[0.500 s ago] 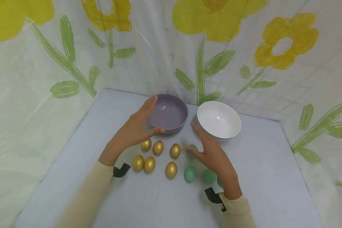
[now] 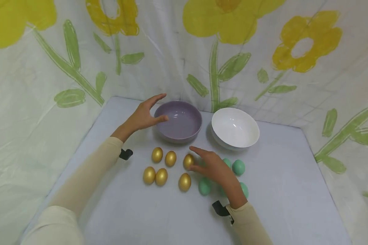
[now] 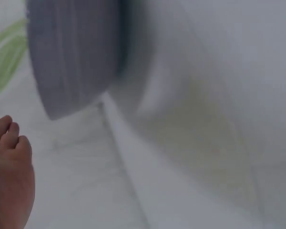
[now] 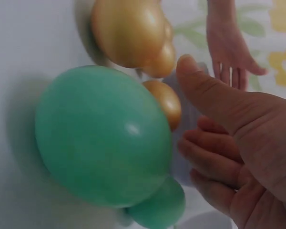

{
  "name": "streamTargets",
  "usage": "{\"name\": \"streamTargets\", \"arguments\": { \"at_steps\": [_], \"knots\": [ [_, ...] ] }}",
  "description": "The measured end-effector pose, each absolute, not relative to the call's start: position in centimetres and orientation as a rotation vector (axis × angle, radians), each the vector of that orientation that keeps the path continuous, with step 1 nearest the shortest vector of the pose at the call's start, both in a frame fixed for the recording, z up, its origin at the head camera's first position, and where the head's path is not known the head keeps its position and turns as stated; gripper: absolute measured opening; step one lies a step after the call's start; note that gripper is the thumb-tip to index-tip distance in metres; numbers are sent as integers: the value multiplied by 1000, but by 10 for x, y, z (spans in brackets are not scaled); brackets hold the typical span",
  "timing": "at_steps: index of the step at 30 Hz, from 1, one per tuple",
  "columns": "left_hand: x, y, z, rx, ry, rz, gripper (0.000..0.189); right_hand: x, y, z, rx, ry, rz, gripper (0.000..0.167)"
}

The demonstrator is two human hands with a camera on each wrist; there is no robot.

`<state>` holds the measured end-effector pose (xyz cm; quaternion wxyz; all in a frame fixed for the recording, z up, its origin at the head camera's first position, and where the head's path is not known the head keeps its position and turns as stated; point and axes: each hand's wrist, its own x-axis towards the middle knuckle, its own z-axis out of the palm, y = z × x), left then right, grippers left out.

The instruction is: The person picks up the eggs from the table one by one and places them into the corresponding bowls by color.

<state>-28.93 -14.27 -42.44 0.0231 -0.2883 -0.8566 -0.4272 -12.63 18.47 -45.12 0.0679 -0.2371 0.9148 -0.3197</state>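
My left hand hovers at the left side of a purple bowl, fingers stretched and thumb spread, holding nothing. The left wrist view shows a gap between this hand and the bowl's outer wall. My right hand is above the eggs with thumb and fingers apart and nothing between them. It partly covers a golden egg and several green eggs. In the right wrist view a green egg looms large, clear of the thumb.
A white bowl stands right of the purple one, near the table's back edge. Several golden eggs lie in front of the purple bowl; another green egg lies to the right. A flower-printed sheet hangs behind the table.
My left hand has moved left and back, away from the golden eggs. My right hand has shifted left and toward me, uncovering green eggs on the right. The bowls and eggs stay put.
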Motion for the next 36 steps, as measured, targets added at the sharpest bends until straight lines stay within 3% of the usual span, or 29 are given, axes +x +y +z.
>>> {"name": "streamTargets", "arguments": {
  "at_steps": [6, 17, 27, 36],
  "knots": [
    [-311, -150, -449, -991, -2834, -1273, 131, -129, 173, -453, -689, 2759, -843, 78],
    [-315, -147, -477, -1071, -2933, -1223, 158, -131, 164, -457, -668, 2776, -678, 66],
    [-312, -147, -474, -1047, -2946, -1216, 156, -144, 168, -435, -884, 2715, -962, 62],
    [-313, -148, -480, -1058, -2894, -1280, 154, -210, 145, -404, -1009, 2821, -1183, 62]
  ]
}}
